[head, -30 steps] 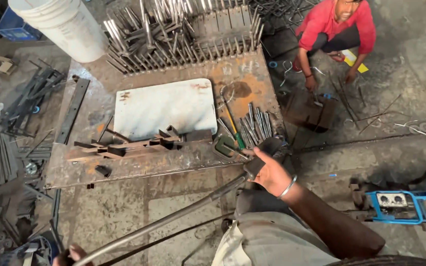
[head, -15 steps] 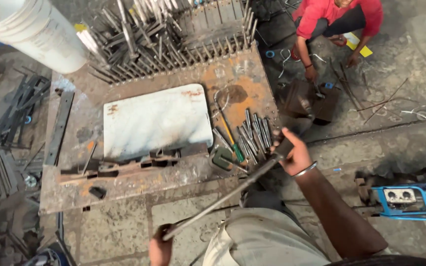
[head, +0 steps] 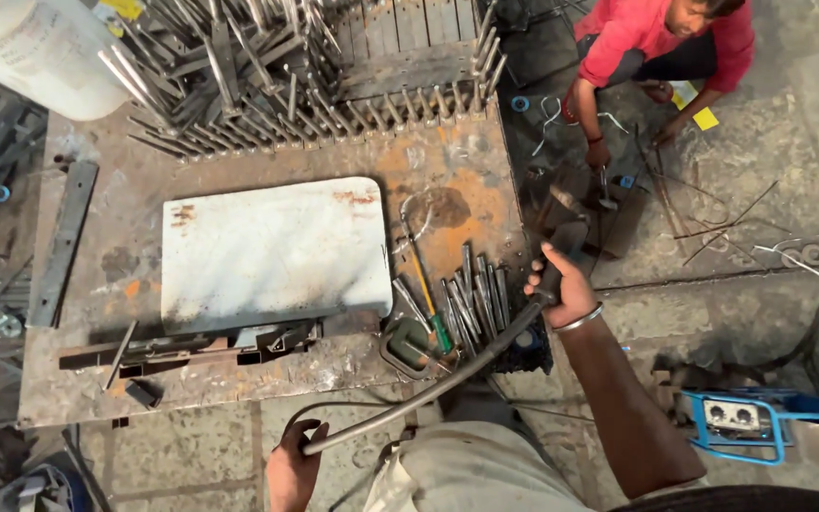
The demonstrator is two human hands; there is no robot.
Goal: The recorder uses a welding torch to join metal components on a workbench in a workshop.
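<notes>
My right hand [head: 561, 284] and left hand [head: 291, 465] clench the long grey rod [head: 428, 389] at its ends; apparently stiff, heavy steel.

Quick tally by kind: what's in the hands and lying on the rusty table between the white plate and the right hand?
Long grey bent rod, held by left hand and right hand: 1
White metal plate: 1
Green-handled screwdriver: 1
Short steel rods in the loose pile: cannot count exactly, several
Total distinct kinds: 4
</notes>
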